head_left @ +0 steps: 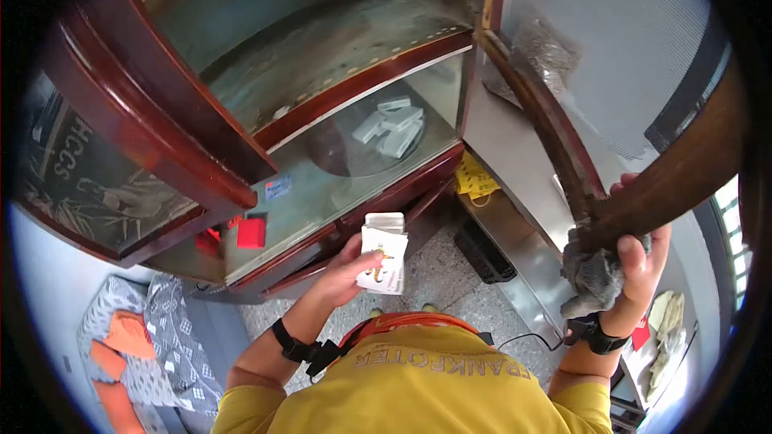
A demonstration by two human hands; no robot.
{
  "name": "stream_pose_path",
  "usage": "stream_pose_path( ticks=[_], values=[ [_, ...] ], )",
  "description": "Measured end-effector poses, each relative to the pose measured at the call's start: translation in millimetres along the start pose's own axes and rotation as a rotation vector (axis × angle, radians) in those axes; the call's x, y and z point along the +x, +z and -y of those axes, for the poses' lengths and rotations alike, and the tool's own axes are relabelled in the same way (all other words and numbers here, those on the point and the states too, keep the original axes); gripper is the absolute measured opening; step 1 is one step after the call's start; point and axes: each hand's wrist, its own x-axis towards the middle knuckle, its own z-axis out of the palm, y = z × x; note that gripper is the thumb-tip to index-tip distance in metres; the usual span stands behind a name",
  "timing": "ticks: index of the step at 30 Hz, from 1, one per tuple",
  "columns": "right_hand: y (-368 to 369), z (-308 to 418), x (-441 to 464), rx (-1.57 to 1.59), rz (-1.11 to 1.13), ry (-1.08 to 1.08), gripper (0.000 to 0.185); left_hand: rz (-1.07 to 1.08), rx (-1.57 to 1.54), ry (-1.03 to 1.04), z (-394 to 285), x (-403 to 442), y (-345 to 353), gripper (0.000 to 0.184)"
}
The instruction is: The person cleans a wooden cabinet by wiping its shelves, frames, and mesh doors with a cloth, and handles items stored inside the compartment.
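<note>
My left hand (344, 277) grips a stack of playing cards (381, 261), thumb across the top card, which shows a colourful figure. The stack is fanned slightly, in front of the cabinet's drawers. My right hand (641, 261) is closed round a grey cloth (593, 280) at the lower corner of the open cabinet door (671, 181), with its fingers partly behind the wooden frame. Below the middle shelf, several white stacks or boxes (394, 124) lie on the cabinet's lower surface. A red box (251, 233) and a small blue packet (278, 186) sit near its left end.
The left cabinet door (121, 185) stands open. To the right is a metal-topped counter (503, 141) with a plastic bag (547, 52) and a yellow bag (476, 177) beside it. A black crate (482, 251) is on the floor. Orange cloths (129, 333) lie on a seat at left.
</note>
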Motion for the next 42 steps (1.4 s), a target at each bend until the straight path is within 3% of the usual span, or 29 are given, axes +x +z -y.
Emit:
stream_pose_path(
  ticks=[6, 10, 14, 16, 18, 19, 21, 22, 23, 25, 27, 30, 32, 34, 36, 38, 42],
  values=[
    [2, -10, -2, 0.119, -0.085, 0.020, 0.083, -0.402, 0.322, 0.364, -9, -47, -55, 0.051],
    [3, -15, -3, 0.180, -0.166, 0.029, 0.091, -0.666, 0.067, 0.553, -39, -79, -108, 0.044],
    [4, -15, -2, 0.141, -0.206, 0.003, 0.091, -0.649, 0.072, 0.519, -99, -76, -158, 0.029],
    [3, -18, -2, 0.178, -0.204, 0.010, 0.091, -0.613, 0.159, 0.356, -130, -58, -180, 0.027],
    [5, -17, -5, 0.204, -0.252, 0.022, 0.089, -0.613, 0.003, 0.418, -147, -10, -242, 0.031],
    [3, -19, -6, 0.246, -0.228, 0.034, 0.088, -0.592, 0.019, 0.396, -158, 9, -230, 0.031],
    [6, -21, -6, 0.307, -0.189, 0.023, 0.084, -0.610, 0.571, 0.261, -171, 49, -187, 0.046],
    [5, -20, -4, 0.292, -0.227, 0.019, 0.084, -0.568, 0.769, 0.309, -172, 69, -182, 0.059],
    [2, -20, -5, 0.270, -0.177, 0.045, 0.085, -0.503, 1.127, 0.461, -176, 95, -200, 0.061],
    [-1, -16, -4, 0.192, -0.121, 0.088, 0.087, -0.363, 1.491, 0.623, -182, 142, -221, 0.064],
    [-2, -13, -7, 0.170, -0.126, 0.127, 0.088, -0.307, 1.361, 0.463, -170, 160, -174, 0.074],
    [0, -8, -6, 0.059, -0.136, 0.092, 0.088, -0.182, 1.527, 0.422, -162, 197, -164, 0.073],
    [11, -2, -8, 0.061, -0.157, 0.129, 0.088, -0.057, 1.615, 0.447, -159, 203, -144, 0.072],
    [25, 4, -9, 0.045, -0.202, 0.127, 0.087, -0.125, 2.101, 0.535, -156, 190, -120, 0.073],
    [32, 6, -11, 0.009, -0.270, 0.120, 0.085, -0.107, 2.041, 0.507, -150, 195, -128, 0.080],
    [26, 4, -12, 0.004, -0.243, 0.142, 0.085, -0.182, 2.323, 0.536, -145, 183, -114, 0.088],
    [27, 7, -17, -0.041, -0.264, 0.141, 0.084, -0.166, 2.227, 0.705, -150, 179, -126, 0.091]
  ],
)
